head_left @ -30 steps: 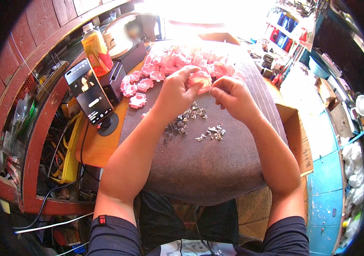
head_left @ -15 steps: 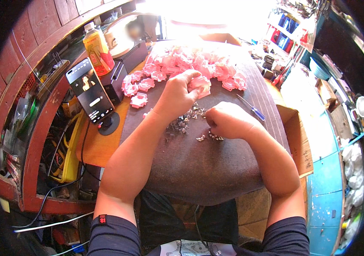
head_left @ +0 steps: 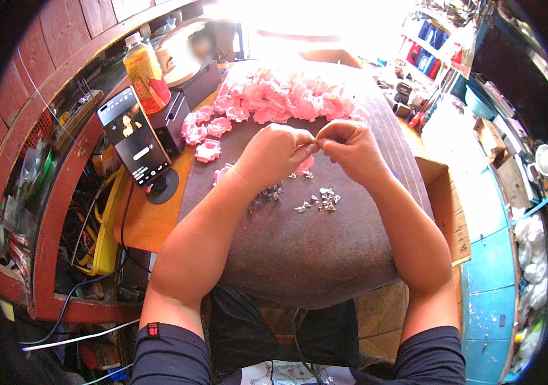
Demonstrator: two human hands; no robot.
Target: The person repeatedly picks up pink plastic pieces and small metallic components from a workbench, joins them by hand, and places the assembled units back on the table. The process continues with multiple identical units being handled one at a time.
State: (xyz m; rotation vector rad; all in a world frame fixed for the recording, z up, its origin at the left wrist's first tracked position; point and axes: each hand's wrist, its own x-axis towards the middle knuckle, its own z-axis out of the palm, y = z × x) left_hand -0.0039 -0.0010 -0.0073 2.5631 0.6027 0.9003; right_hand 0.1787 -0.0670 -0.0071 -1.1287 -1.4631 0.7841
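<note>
Reaching in from the near edge, both forearms cross a dark felt-covered bench and meet above its middle. The left hand is curled, fingertips pinched narrow against those of the right hand; between them sits something tiny, too small to make out, and a pink piece peeks from under the left hand, mostly hidden by it. The right hand is likewise pinched narrow on that same small item.

Just nearer than the hands, a scatter of small silvery metal parts lies on the felt, their shapes too fine to tell. To the left, a phone stands tilted on a round stand, its screen lit, with a black box behind it and an orange drink bottle farther off. Cables hang off the bench's left side.

Beyond the hands, a heap of pink ruffled pieces spreads across the far felt, several lying loose at the left. The far edge is washed out by glare. At the right, a cardboard box is partly cut off by the bench.
</note>
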